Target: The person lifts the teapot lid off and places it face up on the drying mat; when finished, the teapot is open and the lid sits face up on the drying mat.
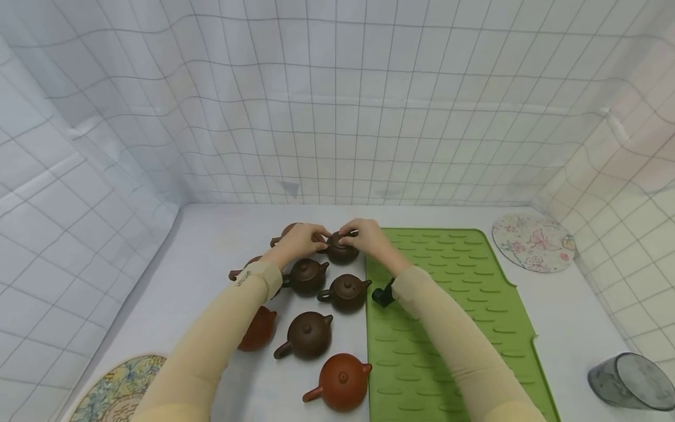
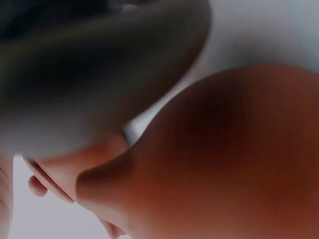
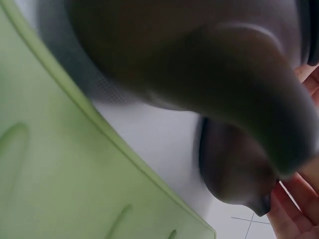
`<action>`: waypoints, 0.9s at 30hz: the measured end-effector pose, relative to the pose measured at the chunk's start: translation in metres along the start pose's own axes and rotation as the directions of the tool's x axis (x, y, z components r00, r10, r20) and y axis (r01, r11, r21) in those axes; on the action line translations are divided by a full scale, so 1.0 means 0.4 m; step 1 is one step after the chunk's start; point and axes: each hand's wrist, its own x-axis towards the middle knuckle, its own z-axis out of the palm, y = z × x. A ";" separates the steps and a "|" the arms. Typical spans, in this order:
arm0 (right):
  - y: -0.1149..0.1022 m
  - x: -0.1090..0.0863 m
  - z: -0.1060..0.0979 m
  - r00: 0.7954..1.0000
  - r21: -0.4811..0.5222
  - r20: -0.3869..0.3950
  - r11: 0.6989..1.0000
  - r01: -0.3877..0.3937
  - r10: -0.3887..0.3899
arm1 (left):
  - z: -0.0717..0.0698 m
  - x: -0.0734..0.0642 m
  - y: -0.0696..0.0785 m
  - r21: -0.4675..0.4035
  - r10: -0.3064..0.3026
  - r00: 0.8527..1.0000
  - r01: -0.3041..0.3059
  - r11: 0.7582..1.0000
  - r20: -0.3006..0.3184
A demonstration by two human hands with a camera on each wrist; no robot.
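A dark brown teapot stands at the back of the group, left of the green mat. My left hand pinches it at its handle side. From the other side my right hand holds it near the spout, thumb over the lid. In the right wrist view the fingers reach the spout of a farther dark teapot, behind a blurred nearer one. A reddish teapot fills much of the left wrist view; the left grip is hidden there.
Nearer me stand several brown teapots and a red-orange teapot; my left sleeve partly covers others. A ridged green mat lies under my right arm. Round patterned mats lie back right and front left. A grey glass is at front right.
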 end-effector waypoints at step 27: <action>0.168 -0.114 -0.095 0.954 0.892 0.107 0.397 -0.216 0.279 | 0.004 -0.003 0.013 0.026 -0.018 0.999 0.019 0.999 -0.027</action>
